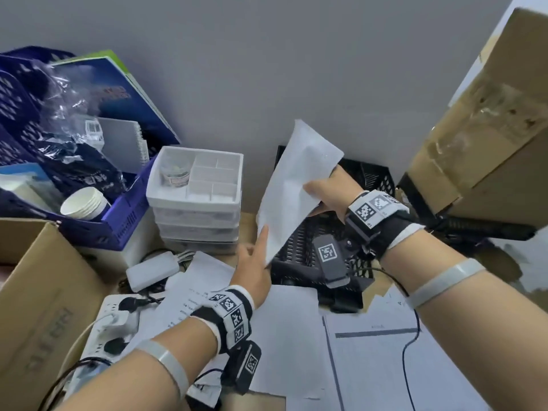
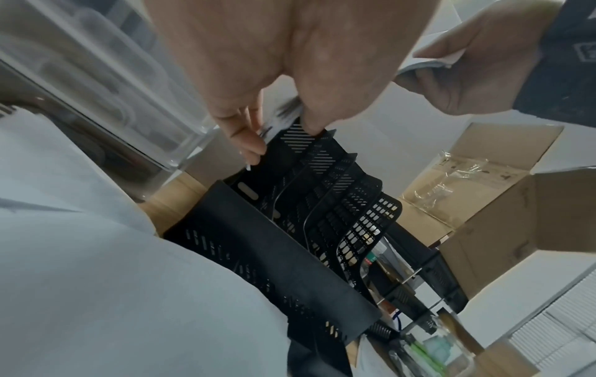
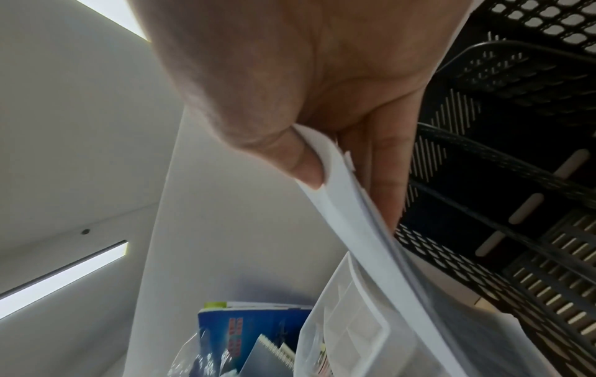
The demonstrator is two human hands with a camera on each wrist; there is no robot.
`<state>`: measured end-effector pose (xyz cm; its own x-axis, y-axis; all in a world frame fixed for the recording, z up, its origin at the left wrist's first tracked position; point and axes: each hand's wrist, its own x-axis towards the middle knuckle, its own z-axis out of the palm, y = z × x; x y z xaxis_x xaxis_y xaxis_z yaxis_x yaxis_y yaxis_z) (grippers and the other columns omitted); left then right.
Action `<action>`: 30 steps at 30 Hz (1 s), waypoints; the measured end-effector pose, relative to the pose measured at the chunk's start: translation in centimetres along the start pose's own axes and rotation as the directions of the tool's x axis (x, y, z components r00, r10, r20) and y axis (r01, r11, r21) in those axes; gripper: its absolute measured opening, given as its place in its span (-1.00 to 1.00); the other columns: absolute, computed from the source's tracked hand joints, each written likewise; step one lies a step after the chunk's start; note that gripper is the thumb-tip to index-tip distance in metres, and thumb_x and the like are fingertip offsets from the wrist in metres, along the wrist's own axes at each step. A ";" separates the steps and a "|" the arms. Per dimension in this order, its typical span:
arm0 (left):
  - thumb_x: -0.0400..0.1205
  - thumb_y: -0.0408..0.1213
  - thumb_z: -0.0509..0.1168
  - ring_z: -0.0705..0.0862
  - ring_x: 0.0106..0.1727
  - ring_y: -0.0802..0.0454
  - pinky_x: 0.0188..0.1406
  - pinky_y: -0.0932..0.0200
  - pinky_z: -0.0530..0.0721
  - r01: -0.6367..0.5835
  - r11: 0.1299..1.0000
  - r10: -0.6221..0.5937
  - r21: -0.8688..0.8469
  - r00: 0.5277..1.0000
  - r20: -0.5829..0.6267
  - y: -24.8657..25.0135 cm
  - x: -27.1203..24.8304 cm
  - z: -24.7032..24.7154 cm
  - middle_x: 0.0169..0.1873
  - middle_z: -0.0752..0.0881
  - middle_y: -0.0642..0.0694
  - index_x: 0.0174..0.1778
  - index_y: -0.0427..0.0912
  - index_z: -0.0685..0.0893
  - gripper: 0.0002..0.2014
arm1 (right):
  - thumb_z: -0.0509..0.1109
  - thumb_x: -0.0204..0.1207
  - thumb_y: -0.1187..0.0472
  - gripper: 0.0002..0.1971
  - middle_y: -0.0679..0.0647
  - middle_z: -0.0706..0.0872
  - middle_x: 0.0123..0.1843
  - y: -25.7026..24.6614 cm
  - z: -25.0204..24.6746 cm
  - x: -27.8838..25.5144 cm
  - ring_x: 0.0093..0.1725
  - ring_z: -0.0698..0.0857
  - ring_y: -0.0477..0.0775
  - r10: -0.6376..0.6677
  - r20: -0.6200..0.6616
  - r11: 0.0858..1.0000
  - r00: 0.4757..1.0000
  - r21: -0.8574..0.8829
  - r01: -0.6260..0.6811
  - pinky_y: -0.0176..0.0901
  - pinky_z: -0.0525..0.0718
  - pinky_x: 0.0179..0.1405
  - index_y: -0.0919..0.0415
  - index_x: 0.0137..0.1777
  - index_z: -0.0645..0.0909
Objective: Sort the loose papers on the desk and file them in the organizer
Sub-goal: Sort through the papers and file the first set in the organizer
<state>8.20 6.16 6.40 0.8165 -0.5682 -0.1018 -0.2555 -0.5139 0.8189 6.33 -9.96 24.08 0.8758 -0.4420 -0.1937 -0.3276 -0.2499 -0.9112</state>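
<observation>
A thin sheaf of white papers point(image 1: 296, 185) is held tilted in the air above the black perforated organizer point(image 1: 329, 232), which stands at the far edge of the table point(image 1: 247, 223) against the wall. The sheaf's right edge is pinched by the right hand point(image 1: 332, 191): in the right wrist view the thumb lies on one face and the fingers point(image 3: 384, 178) are pressed together on the other. The lower corner of the sheaf is met by the left hand point(image 1: 255, 262); its fingers point(image 1: 262, 237) are extended upward along the paper's edge. In the left wrist view the thumb and fingertips are seen close together at that edge, but whether the paper is truly nipped cannot be told.

More loose sheets point(image 1: 296, 336) are spread over the near part of the table, some printed with lines and text. A white drawer unit point(image 1: 195, 197) with a compartmented top stands just left of the organizer. Further left a blue basket point(image 1: 118, 215) holds a stack of paper cups point(image 1: 84, 203), a notebook and plastic wrap. A cardboard box point(image 1: 38, 292) occupies the left edge, with a white power strip point(image 1: 112, 324) beside it. A second, taped cardboard box point(image 1: 486, 129) is seen at the right.
</observation>
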 end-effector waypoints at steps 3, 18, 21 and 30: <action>0.66 -0.37 0.26 0.46 0.23 -0.07 0.38 0.27 0.35 0.030 0.999 -0.028 -0.028 0.997 0.074 0.5 1.5 -0.2 0.32 0.22 -0.10 0.76 0.11 -0.18 -0.10 | 0.19 0.53 0.47 -0.72 0.16 0.77 0.04 -0.7 0.3 1.1 0.10 0.78 0.27 0.017 -0.028 0.997 0.999 -0.068 -0.019 0.28 0.81 0.00 0.10 -0.01 0.60; 0.55 -0.59 0.20 0.41 0.55 -0.14 0.35 0.32 0.28 -0.024 0.988 0.060 -0.149 0.969 0.240 0.4 3.1 1.1 0.64 0.06 -0.07 0.74 0.09 -0.29 0.02 | 0.38 0.51 0.50 -0.58 0.09 0.77 0.13 1.1 -0.9 2.5 0.06 0.78 0.13 0.127 -0.168 0.982 0.978 0.157 -0.100 -0.04 0.81 -0.19 0.21 0.35 0.53; 0.52 -0.59 0.23 0.35 0.60 -0.12 0.42 0.35 0.22 -0.031 0.985 0.057 -0.173 0.987 0.152 0.0 3.1 0.5 0.68 -0.01 -0.03 0.74 0.09 -0.28 0.05 | 0.38 0.50 0.54 -0.59 0.05 0.80 0.03 0.8 0.0 2.9 -0.05 0.80 0.04 0.092 -0.106 0.971 0.990 0.231 -0.065 -0.11 0.81 -0.26 0.23 0.31 0.57; 0.45 -0.75 0.07 -0.01 0.76 0.00 0.65 0.25 0.06 -0.060 0.996 0.068 -0.059 0.988 0.136 -0.4 4.9 0.3 0.73 -0.13 -0.02 0.75 0.03 -0.24 0.05 | 0.32 0.45 0.50 -0.74 0.01 0.67 -0.15 2.3 -0.6 3.7 -0.10 0.69 0.11 0.096 -0.379 0.986 0.920 0.162 -0.036 0.04 0.70 -0.04 0.09 -0.20 0.49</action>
<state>12.18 3.41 5.36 0.7191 -0.6841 -0.1221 -0.2733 -0.4399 0.8554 8.59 -12.69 21.46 0.6406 -0.7572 -0.1276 -0.2967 -0.0908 -0.9506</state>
